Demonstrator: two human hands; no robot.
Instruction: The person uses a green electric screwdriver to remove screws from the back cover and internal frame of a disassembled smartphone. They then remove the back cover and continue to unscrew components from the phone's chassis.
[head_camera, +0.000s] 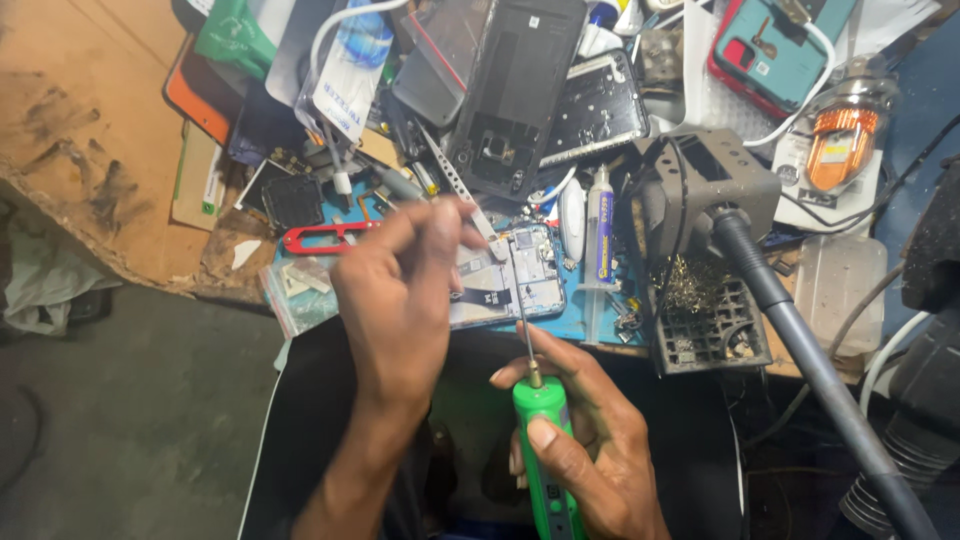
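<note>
Red-handled tweezers lie at the left of the table. Your left hand pinches its fingers together over the opened phone, though I cannot tell what they grip. Your right hand is clamped on the green screwdriver; its long shaft points up and away from you, tip on the phone just right of your left fingers.

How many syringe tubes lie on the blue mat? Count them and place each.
1. A white syringe tube with a blue label lies upright in the picture, right of the opened phone and left of the black holder. Clutter may hide others.
</note>
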